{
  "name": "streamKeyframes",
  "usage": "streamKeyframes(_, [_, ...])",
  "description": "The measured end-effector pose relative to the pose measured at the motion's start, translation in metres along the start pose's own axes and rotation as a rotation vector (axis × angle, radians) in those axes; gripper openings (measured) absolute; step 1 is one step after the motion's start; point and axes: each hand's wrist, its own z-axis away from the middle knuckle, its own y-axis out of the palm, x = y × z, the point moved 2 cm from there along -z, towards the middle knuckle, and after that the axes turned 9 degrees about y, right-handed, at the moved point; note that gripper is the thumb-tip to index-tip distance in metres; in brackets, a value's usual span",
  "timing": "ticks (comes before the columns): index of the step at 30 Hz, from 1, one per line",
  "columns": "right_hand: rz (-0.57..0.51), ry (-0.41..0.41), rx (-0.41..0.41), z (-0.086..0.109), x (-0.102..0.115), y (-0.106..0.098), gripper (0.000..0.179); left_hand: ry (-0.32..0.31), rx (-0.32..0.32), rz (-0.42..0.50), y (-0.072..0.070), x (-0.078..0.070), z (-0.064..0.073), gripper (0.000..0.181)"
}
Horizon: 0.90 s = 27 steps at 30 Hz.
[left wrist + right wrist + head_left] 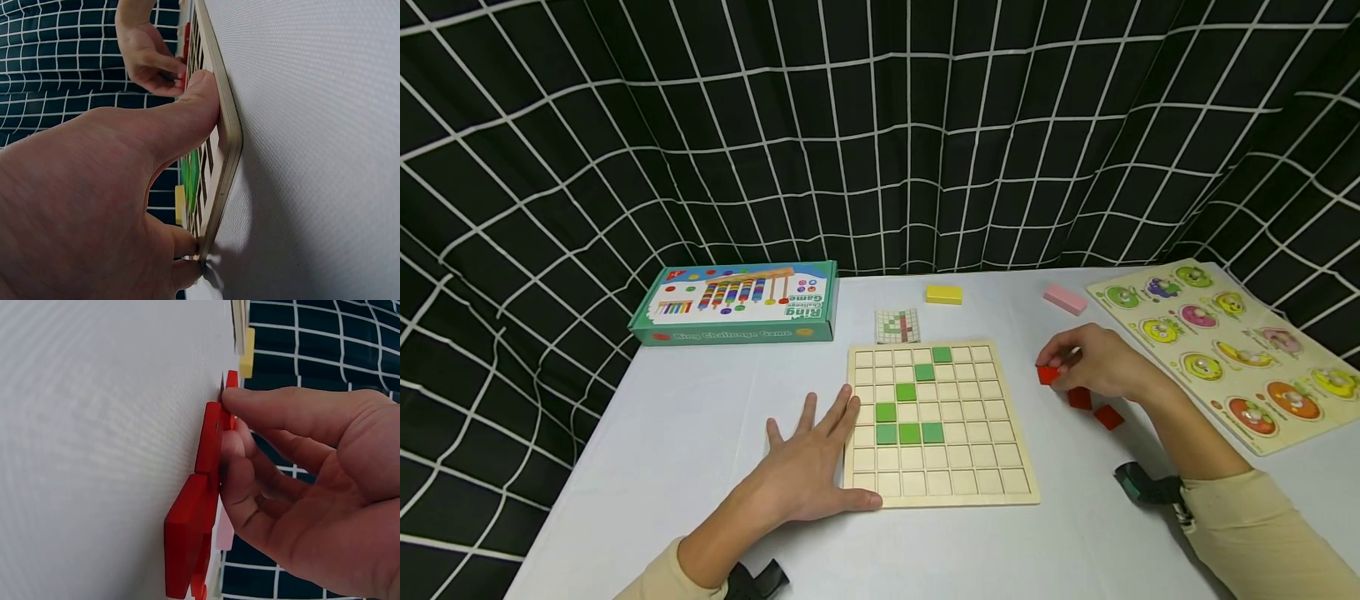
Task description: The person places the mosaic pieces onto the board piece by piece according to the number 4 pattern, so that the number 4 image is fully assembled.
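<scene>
A wooden grid board (958,458) lies on the white table, with several green square tiles (909,433) set in its cells. My left hand (801,475) rests at the board's left side, fingers spread; its thumb (200,94) lies on the near left corner of the rim. To the right of the board, my right hand (1097,360) pinches a red tile (1047,376) between thumb and fingers, close to the table. More red tiles (1108,417) lie beneath and beside that hand, seen close up as red squares (186,534) in the right wrist view.
A small printed pattern card (897,326) lies behind the board. Farther back are a yellow block (943,295) and a pink block (1065,300). A Ring Challenge Game box (733,332) sits at the back left, and a fruit puzzle board (1172,342) at the right.
</scene>
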Motion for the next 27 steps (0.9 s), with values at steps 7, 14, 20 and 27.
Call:
streamKeyframes(7, [-0.03,0.022,-0.002,0.002,0.002,-0.001,0.031,0.001,0.009,-0.023,0.0,0.001,-0.001,0.126])
streamKeyframes(14, [-0.034,0.057,-0.019,0.007,0.007,0.0,0.034,0.012,0.009,-0.03,0.0,0.0,-0.004,0.125])
streamKeyframes(20, [-0.044,0.037,-0.029,0.009,0.016,0.001,0.033,0.011,0.005,-0.017,-0.001,-0.001,-0.002,0.125])
streamKeyframes(27, [-0.064,-0.02,-0.037,0.008,0.034,0.006,0.031,0.009,0.005,-0.012,-0.001,0.0,-0.001,0.125])
